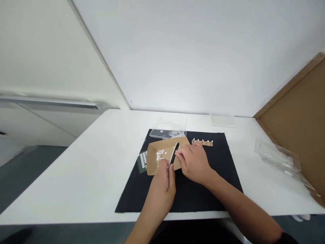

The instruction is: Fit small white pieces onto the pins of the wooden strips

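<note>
My left hand (162, 184) is closed round a slim dark file-like tool (173, 156) that slants up over a brown paper tray (154, 154). My right hand (193, 161) is closed in a pinch right beside the tool's upper part; what it pinches is too small to make out. Small white pieces (160, 155) lie in the tray. A short brown strip (202, 142) with white pieces on it lies just beyond my right hand. All rest on a black mat (218, 162).
A dark card with white dots (142, 160) pokes out left of the tray. Clear plastic boxes (167, 133) sit at the mat's far edge, a clear lid (222, 120) behind. A clear tray (278, 157) and brown board (299, 122) stand right. White table (88, 162).
</note>
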`<state>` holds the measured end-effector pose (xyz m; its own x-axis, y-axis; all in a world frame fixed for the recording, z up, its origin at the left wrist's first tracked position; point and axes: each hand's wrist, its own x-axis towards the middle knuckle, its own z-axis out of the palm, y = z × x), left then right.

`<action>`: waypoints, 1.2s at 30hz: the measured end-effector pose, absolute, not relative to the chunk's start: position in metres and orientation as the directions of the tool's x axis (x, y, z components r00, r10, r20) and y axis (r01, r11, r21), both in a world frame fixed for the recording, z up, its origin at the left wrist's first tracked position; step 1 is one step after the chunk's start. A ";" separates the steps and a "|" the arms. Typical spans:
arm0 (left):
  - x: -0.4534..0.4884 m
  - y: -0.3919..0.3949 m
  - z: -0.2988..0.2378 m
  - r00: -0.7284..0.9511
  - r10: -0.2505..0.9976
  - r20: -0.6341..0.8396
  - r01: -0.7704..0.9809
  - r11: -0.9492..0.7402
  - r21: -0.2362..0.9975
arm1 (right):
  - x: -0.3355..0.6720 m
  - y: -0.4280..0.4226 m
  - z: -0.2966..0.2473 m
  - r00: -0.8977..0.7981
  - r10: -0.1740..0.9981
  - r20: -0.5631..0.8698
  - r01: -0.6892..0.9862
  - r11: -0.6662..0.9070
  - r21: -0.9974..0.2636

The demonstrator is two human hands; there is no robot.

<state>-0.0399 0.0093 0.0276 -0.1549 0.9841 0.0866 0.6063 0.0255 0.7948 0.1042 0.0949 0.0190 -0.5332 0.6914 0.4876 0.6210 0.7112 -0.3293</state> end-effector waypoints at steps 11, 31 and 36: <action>-0.039 0.007 0.031 -0.157 0.985 0.078 0.594 0.031 0.804 | 0.110 0.097 0.020 -0.483 0.702 0.523 0.585 0.703 -0.404; -0.044 0.004 0.018 -0.166 0.940 0.299 0.807 -0.045 0.589 | 0.115 0.098 0.012 -0.366 0.734 0.573 0.585 0.660 -0.472; -0.041 0.007 0.016 -0.159 0.930 0.330 0.763 -0.096 0.639 | 0.112 0.097 0.014 -0.377 0.705 0.601 0.673 0.654 -0.346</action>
